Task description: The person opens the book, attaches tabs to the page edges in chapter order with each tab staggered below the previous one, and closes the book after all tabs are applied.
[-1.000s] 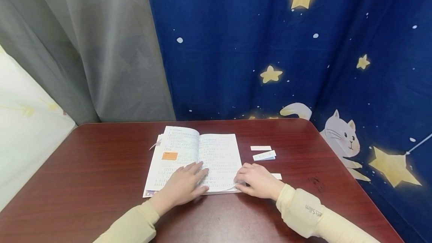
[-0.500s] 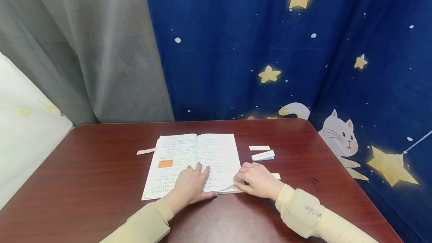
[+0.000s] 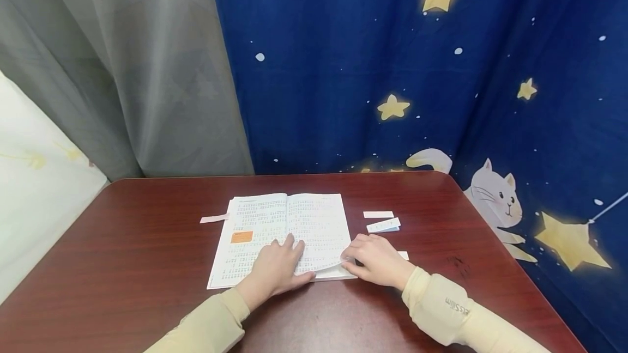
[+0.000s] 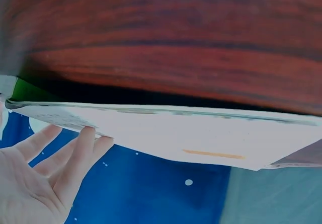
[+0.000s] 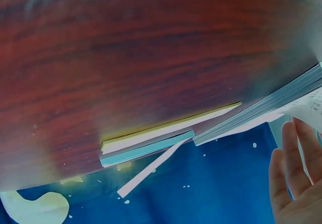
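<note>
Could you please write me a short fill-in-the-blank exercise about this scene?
1. The left hand rests on the open book, whose left page carries an ____ block.
2. The ____ hand holds the raised corner of the other page.
3. The animal pictured on the blue curtain is a ____.

Missing words: orange; right; cat.

Wide room left, tighter right

Left of the open book (image 3: pixel 319 219), the counter (image 3: pixel 122 244) gives a broad passage, broken near the book by a pale strip (image 3: pixel 214 219) jutting from its edge. To its right, small pads (image 3: pixel 384 225) stand in the way, with open counter beyond. The left grip (image 3: pixel 275 267) and right grip (image 3: pixel 376 259) block the book's near part; the curtain (image 3: pixel 333 97) bounds the far side
</note>
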{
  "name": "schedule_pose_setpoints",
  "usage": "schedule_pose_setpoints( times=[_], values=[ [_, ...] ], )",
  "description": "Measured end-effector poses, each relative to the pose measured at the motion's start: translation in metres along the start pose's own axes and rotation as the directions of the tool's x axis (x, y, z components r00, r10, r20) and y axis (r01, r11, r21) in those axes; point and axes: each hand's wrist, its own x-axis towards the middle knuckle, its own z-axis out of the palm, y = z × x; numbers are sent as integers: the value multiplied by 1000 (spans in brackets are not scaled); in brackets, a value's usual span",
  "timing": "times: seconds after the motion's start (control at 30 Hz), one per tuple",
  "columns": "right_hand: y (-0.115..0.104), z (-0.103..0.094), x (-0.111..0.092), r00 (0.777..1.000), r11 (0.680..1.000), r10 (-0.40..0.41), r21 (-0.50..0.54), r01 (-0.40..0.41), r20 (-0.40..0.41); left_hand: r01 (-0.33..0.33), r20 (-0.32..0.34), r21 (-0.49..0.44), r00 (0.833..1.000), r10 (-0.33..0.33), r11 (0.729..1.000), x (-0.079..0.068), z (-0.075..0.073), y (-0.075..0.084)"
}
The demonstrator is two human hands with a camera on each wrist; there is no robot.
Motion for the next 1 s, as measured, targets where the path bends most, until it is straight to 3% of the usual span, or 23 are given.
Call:
schedule_pose_setpoints(
  times=[0.27, 0.53, 0.8, 1.0],
  values=[
    [2, 0, -2, 1000, 1000, 16, 2, -16, -22, -4, -32, 53, 999, 6, 999, -2, -1, 8],
    [5, -3, -4, 999, 1000, 27, -9, -27, -25, -70, -54, 113, 996, 76, 991, -3, -3, 12],
    [8, -10, -10, 996, 996, 84, -5, -84, 16, -64, -11, 45, 998, 65, 997, -3, -5, 8],
    [8, -18, -11, 988, 988, 153, -23, -153, 0, -76, -65, 21, 995, 78, 997, -6, -5, 7]
  ],
)
